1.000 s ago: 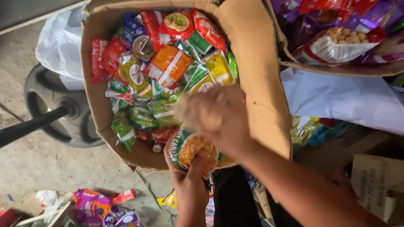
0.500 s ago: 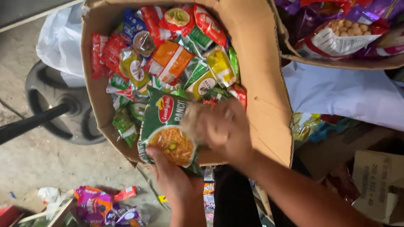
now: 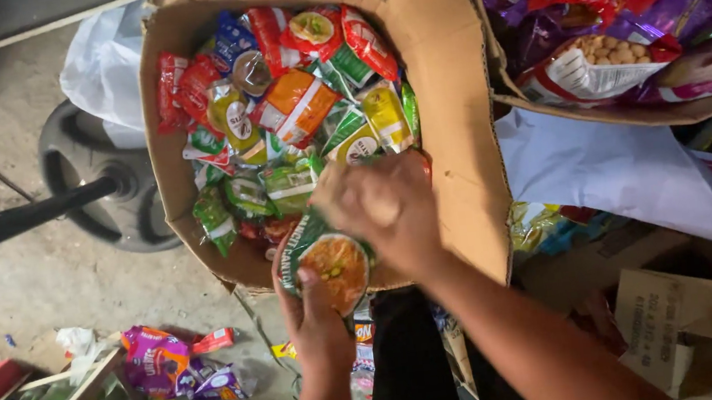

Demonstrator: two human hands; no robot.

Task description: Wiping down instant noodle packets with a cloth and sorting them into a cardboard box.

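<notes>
A large open cardboard box (image 3: 454,128) in front of me is filled with several small colourful snack packets (image 3: 294,109). At its near edge my left hand (image 3: 315,314) grips a green snack packet (image 3: 331,260) with an orange picture on it, held from below. My right hand (image 3: 379,206) lies over the top of that same packet, blurred, fingers curled on it. Both forearms reach up from the bottom of the view.
A second box (image 3: 629,114) of larger snack bags stands at the upper right, with pale paper (image 3: 618,172) below it. A black round stand base (image 3: 99,187) and pole sit left on the concrete floor. Loose purple packets (image 3: 166,365) and a crate lie at lower left.
The green packet came up from the box's near edge to the box, then dropped back slightly. My right hand moved down onto it.
</notes>
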